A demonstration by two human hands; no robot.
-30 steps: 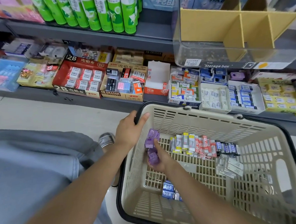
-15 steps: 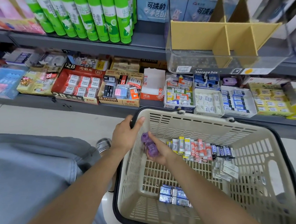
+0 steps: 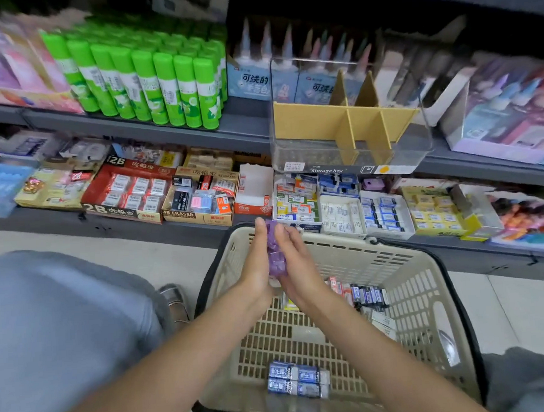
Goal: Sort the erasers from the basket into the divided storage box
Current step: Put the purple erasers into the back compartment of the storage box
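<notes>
Nearest in the beige basket [image 3: 419,280] lay a pair of blue-wrapped erasers [image 3: 297,379], flat on the slotted floor at its near end. Farther in, along the far right of the floor, stood a row of dark blue erasers [image 3: 368,295], with red-and-white erasers [image 3: 334,286] just to their left, partly hidden behind the right wrist.

Above the far left part of the basket, both hands met palm to palm around a stack of purple erasers [image 3: 275,253]. The left hand [image 3: 255,263] pressed its straight fingers along the stack's left side; the right hand [image 3: 299,267] pressed against the right side with fingers also extended. The grip was therefore a flat two-handed clamp, narrow, with the purple stack sandwiched between the palms and its top end showing above the fingertips. The stack hung clear of the basket floor.

Beyond the basket's far rim, the lower shelf [image 3: 139,227] carried open cartons of erasers, among them a red 2B carton [image 3: 128,191] and a 4B eraser carton [image 3: 201,200]. Higher and to the right, on the upper shelf, sat the clear divided storage box [image 3: 350,157], its cardboard dividers [image 3: 348,123] upright. Green glue sticks [image 3: 151,83] stood to its left.
</notes>
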